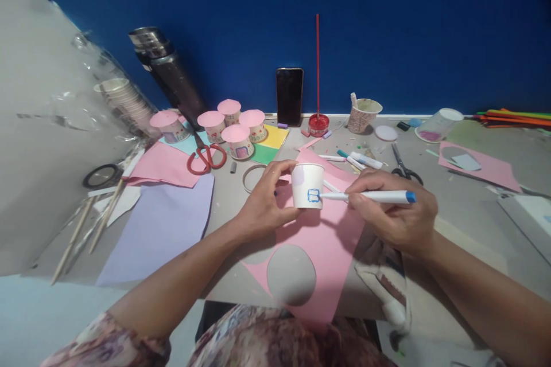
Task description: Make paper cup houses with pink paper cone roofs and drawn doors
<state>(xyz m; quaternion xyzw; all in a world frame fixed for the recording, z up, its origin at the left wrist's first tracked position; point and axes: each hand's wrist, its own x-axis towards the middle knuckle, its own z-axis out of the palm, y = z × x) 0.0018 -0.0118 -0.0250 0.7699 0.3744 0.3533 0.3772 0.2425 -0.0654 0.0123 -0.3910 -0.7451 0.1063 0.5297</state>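
My left hand (267, 199) is closed around a small white paper cup (302, 176), thumb at its base and fingers near its rim. A blue window-like outline is drawn on the cup's side, with a pale purple patch above it. Between the fingers of my right hand (394, 212) is a white felt-tip marker (379, 197) with a blue end. Its tip points at the blue drawing and appears to touch it. Below both hands lies a pink paper sheet (340, 252) with a round hole cut in it.
Several decorated cups with pink paper tops (238, 134) stand at the back left, by red-handled scissors (206, 159) and a dark flask (172, 77). A phone (290, 96) leans against the blue wall. Loose markers (365, 160) and black scissors (404, 167) lie to the right.
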